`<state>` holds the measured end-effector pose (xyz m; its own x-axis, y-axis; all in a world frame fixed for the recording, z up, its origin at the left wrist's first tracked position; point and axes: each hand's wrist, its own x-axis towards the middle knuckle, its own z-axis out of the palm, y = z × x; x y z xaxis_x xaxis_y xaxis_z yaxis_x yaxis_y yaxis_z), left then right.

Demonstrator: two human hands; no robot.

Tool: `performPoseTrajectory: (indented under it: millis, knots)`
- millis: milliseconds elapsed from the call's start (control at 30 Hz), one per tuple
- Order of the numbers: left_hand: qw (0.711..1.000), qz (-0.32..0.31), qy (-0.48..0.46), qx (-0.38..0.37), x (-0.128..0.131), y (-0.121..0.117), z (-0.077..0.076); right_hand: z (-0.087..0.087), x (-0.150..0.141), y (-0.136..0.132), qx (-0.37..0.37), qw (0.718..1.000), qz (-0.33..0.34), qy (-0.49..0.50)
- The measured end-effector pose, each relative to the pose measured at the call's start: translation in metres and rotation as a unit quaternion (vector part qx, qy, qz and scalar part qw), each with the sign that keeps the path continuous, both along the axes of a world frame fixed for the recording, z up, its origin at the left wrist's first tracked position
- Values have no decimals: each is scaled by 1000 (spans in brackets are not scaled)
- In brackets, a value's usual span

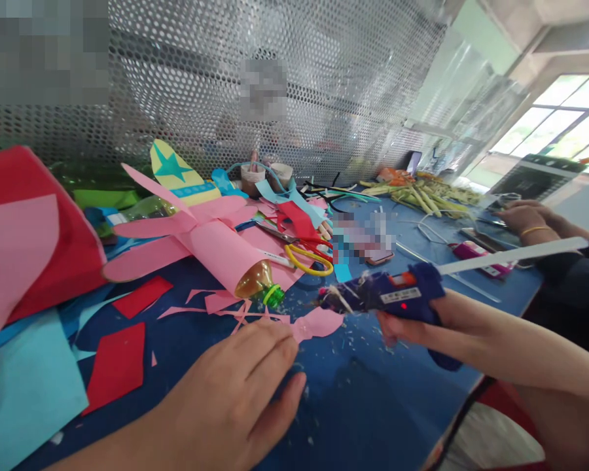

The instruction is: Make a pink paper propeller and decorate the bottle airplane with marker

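Note:
My left hand [240, 383] rests low over the table with its fingers bent, holding down the near end of a pink paper cutout [321, 325]. The thumb stands apart from the fingers. My right hand [436, 327] is closed round the handle of a dark blue glue gun [373, 293], its small red light lit. A long white glue stick [515, 255] juts from the gun's back. The nozzle points left, just above the cutout. Beyond my left hand lies a plastic bottle wrapped in pink paper [226, 255], with a green cap [273, 296] and pink paper petals at its far end.
Red-and-yellow-handled scissors [309, 258], paper scraps and a blurred phone lie behind the gun. Red pieces [118, 366] and a light blue sheet [29, 392] are at left. A perforated metal screen [324, 85] stands behind. Another person's hands [530, 219] are at right.

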<state>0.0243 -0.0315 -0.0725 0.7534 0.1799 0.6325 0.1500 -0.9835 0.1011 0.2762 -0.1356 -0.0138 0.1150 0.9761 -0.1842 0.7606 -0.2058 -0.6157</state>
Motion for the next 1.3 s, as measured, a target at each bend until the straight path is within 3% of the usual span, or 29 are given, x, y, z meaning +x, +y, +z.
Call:
performPoseTrajectory:
  millis: [133, 300, 400, 600, 867, 1300]
  knots:
    - [1000, 17, 4, 22, 0, 26, 7, -1, 2, 1, 12, 992, 15, 122]
    - [994, 14, 94, 48, 1, 70, 6, -13, -8, 3, 36, 988, 9, 147]
    - [990, -17, 133, 41, 4, 84, 10, -18, -18, 3, 79, 989, -7, 125]
    - [994, -31, 106, -18, 7, 84, 30, -17, -35, -9, 175, 980, -75, 53]
    - [996, -37, 67, -37, 3, 80, 34, -23, -46, -17, 266, 961, -69, 17]
    - [996, -45, 70, -42, 1, 78, 37, -20, -47, -12, 273, 961, -36, -34]
